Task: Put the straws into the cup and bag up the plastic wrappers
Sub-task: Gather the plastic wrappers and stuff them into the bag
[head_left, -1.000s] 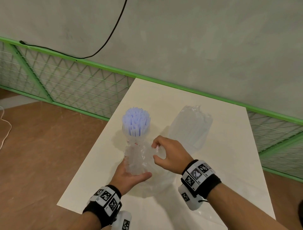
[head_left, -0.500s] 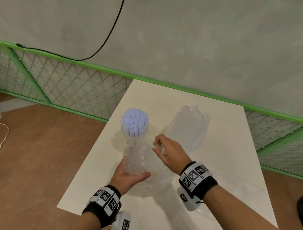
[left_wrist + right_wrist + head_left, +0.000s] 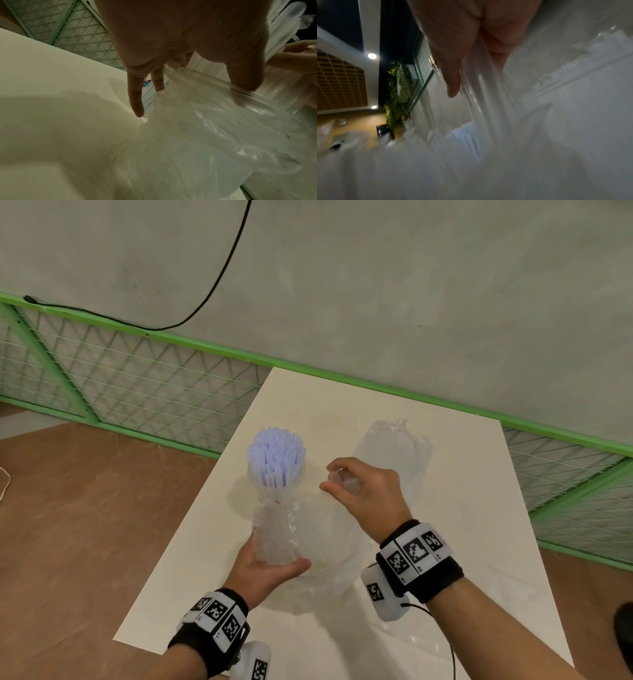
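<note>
My left hand (image 3: 265,565) grips the crinkly wrappers (image 3: 275,534) while my right hand (image 3: 363,494) pinches the bag (image 3: 329,573) rim; the film looks light, limp and slippery, best gathered in bunches.

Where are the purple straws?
In the head view, the straws stand in a clear cup on the table's left side, beyond the left hand.

Pale straws (image 3: 275,455) upright in cup (image 3: 276,479); crumpled wrappers (image 3: 274,537) bunched before it.
</note>
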Available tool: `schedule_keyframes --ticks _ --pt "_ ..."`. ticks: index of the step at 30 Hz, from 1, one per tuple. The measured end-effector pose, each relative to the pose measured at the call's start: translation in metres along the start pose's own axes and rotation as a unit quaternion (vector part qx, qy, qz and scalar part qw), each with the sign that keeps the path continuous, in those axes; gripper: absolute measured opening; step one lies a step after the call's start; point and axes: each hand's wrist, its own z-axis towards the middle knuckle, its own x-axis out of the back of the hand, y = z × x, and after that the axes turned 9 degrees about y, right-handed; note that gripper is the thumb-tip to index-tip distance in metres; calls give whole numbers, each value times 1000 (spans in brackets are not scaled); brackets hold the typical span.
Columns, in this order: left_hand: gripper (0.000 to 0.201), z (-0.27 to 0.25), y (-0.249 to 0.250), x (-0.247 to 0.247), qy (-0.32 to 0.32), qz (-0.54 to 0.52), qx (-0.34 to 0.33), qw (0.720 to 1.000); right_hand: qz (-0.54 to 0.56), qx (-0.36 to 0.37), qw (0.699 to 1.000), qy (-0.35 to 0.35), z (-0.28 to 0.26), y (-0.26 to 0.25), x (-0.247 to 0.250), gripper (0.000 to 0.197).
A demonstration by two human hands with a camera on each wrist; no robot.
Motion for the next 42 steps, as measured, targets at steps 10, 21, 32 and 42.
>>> schedule_keyframes --ticks 10,21,32,42 --pt "68 3 0 0 6 9 15 1000 159 -37 967 195 53 -41 85 20" --pt "72 4 -2 2 12 14 40 999 101 -55 970 212 109 29 122 22" --pt "68 5 -2 1 16 16 41 999 -318 73 925 -195 80 102 50 44" --pt "65 5 -1 1 15 12 35 999 -402 35 899 -171 75 90 47 50"
